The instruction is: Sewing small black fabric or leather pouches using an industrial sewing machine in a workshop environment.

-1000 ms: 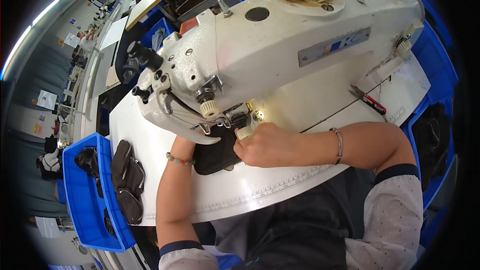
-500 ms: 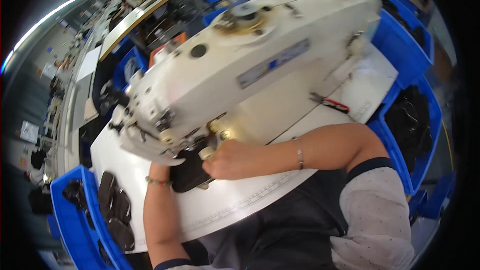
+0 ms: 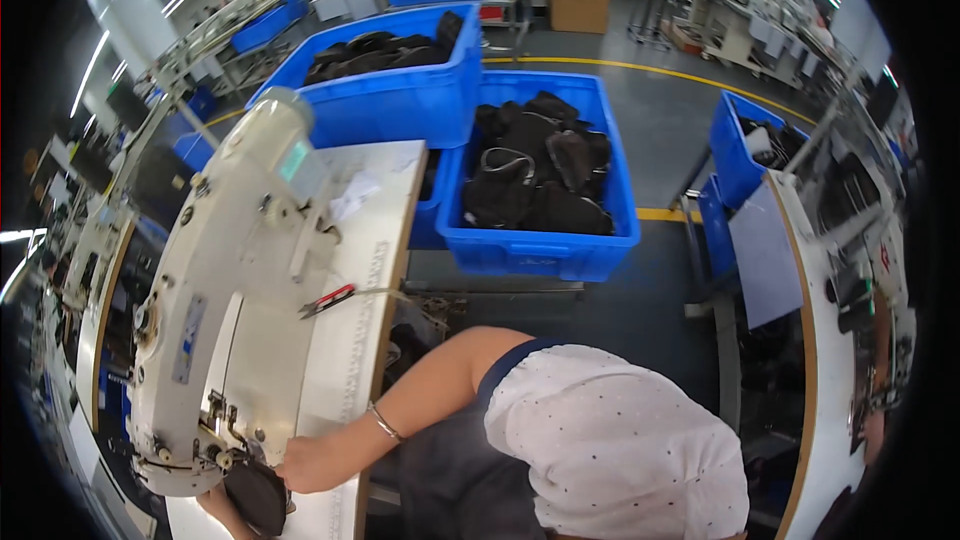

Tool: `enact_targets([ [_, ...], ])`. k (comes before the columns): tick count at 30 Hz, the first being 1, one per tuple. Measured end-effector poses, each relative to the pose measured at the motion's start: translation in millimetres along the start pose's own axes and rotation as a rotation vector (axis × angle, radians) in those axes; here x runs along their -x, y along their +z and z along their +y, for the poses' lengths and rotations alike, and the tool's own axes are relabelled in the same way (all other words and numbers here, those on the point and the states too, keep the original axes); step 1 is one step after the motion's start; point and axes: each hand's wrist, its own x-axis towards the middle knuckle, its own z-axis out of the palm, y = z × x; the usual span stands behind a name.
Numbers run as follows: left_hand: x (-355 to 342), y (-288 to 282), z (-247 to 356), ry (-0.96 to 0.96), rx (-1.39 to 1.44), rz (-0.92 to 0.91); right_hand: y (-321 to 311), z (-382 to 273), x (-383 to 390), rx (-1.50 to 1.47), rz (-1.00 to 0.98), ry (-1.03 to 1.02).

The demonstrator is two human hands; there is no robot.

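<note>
A white sewing machine (image 3: 180, 310) stands on a white table at the left. Beneath its needle area lies a dark, rounded fabric piece (image 3: 256, 498). My right hand (image 3: 308, 466) is curled closed at the piece's right edge, with its fingertips on it. On the other side of the piece is my left hand (image 3: 222, 510), largely covered by the machine head; its fingers are hidden. Red-handled thread snips (image 3: 330, 300) rest on the table beyond my right hand.
Beyond the table stand a blue bin (image 3: 540, 252) of dark fabric pieces and another filled blue bin (image 3: 400, 100). A smaller blue bin (image 3: 738, 155) stands by another worktable (image 3: 800, 290) on the right. A yellow line (image 3: 640, 66) crosses the grey floor.
The view has swung to the right, so the machine now appears at the left and the bins and aisle show. Both hands stay by the dark fabric piece at the needle.
</note>
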Motion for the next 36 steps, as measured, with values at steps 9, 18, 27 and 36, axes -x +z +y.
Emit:
enact_targets([
  [9, 32, 18, 111, -0.081, -0.099, 0.047, -221, -104, 87, -0.646, 1.076, 0.011],
  [18, 42, 22, 106, 0.031, -0.23, 0.163, -293, -134, 101, -0.538, 1.21, -0.459],
  [27, 65, 29, 152, -0.09, -0.296, -0.008, -272, -110, 71, -0.633, 1.161, -0.484],
  [36, 55, 18, 105, 0.039, 0.088, 0.139, -230, -61, 28, -0.71, 0.953, -0.552],
])
